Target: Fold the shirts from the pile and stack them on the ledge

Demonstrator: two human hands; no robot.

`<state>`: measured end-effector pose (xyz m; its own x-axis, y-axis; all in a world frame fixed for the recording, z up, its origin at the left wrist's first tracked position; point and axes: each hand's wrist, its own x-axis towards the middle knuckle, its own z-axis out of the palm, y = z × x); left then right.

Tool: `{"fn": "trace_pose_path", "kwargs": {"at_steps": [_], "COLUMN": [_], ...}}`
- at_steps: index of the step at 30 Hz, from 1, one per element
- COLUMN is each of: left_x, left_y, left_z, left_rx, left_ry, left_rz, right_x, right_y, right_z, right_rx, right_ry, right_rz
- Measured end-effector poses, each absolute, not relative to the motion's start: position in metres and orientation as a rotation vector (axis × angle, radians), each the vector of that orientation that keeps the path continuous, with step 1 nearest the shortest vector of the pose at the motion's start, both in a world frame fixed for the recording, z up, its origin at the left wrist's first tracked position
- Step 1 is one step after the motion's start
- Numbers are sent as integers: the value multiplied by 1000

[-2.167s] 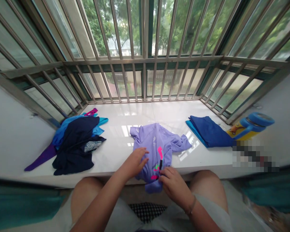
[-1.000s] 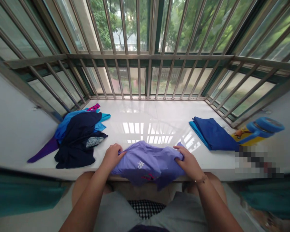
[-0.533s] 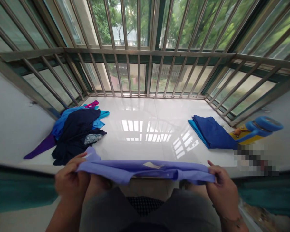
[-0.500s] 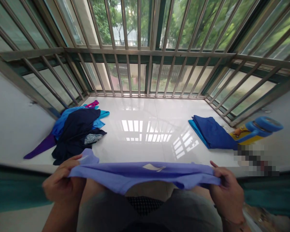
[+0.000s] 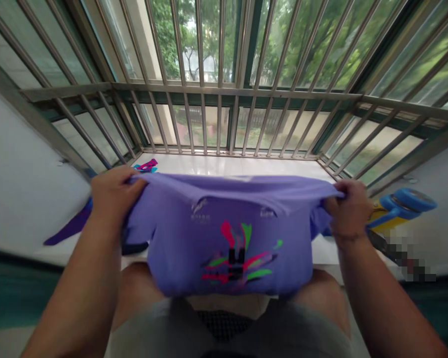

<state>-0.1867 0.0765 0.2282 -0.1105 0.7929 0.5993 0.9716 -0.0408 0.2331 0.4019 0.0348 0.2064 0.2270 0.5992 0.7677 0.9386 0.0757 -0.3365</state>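
Observation:
A lilac T-shirt [image 5: 194, 248] with a pink, green and black print on its chest hangs spread in front of me, above the white window ledge [image 5: 231, 166]. My left hand [image 5: 114, 191] is closed on its left shoulder. My right hand [image 5: 349, 209] is closed on its right shoulder. The shirt's hem reaches down to my knees. It hides most of the ledge behind it.
A pile of dark and blue clothes [image 5: 74, 223] lies at the ledge's left end, mostly hidden by my left arm and the shirt. A blue and yellow bottle [image 5: 399, 206] lies at the right. Metal window bars [image 5: 224, 89] close off the ledge.
I have picked the shirt up off the ledge by its shoulders and raised it, so it now hangs open with the print facing me. The folded blue cloth at right is now hidden.

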Motion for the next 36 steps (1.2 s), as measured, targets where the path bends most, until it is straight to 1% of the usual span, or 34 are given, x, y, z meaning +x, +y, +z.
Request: {"fn": "trace_pose_path", "kwargs": {"at_steps": [2,4,7,10,13,16,19,23,30,33,36], "left_x": [-173,-152,-115,-76,-40,-20,-19,-34,-51,-53,-54], "left_y": [117,151,171,151,111,74,45,16,-41,-51,-34], "left_z": [244,247,223,171,108,54,22,9,5,10,24], "left_rx": [-1908,-1937,-2005,-2237,-2544,-2674,-2668,-2612,-2518,-2511,-2501], "left_ry": [-2100,-2188,-2161,-2018,-1854,-1862,-1890,-1920,-1993,-2010,-2013], "left_rz": [-700,-476,-334,-386,-322,-196,-201,-242,-181,-190,-253], "right_x": [388,372,343,306,271,251,247,249,230,236,258], "right_y": [97,141,158,128,79,35,5,-21,-73,-82,-62], "right_z": [221,225,210,169,115,64,32,16,0,5,19], "right_rx": [-1846,-1993,-2075,-1918,-1788,-1830,-1902,-1863,-1730,-1657,-1652], "right_ry": [-1623,-1801,-1880,-2048,-2258,-2363,-2330,-2280,-2279,-2296,-2243], "right_rz": [-349,-291,-297,-246,-121,34,126,129,69,76,45]}}
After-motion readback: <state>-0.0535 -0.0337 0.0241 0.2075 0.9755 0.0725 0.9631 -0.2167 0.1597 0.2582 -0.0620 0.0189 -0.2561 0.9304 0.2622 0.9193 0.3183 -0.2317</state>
